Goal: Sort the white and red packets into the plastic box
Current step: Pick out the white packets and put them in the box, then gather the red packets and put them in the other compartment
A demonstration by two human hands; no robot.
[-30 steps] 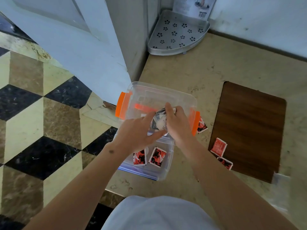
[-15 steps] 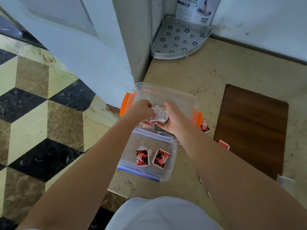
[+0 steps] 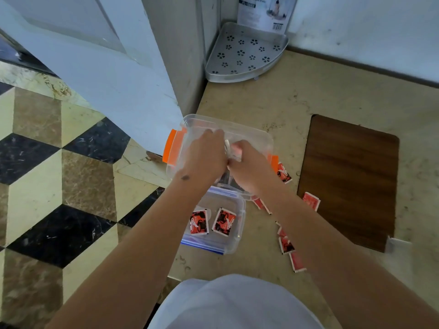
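A clear plastic box with orange latches sits on the floor. Both hands are inside it: my left hand and my right hand together grip a small bundle of white packets, mostly hidden by the fingers. Nearer to me lies the clear lid with a blue edge, holding two red, black and white packets. More red packets lie on the floor to the right: one beside the right latch, one at the mat's edge, several by my right forearm.
A brown wooden mat lies on the beige floor to the right. A perforated metal corner shelf stands in the far corner. A pale blue door edge reaches the box's left side. Patterned tiles cover the left.
Both hands with the packet bundle moved farther away and lower into the box. The camera tilted, so more red packets on the floor by my right arm show.
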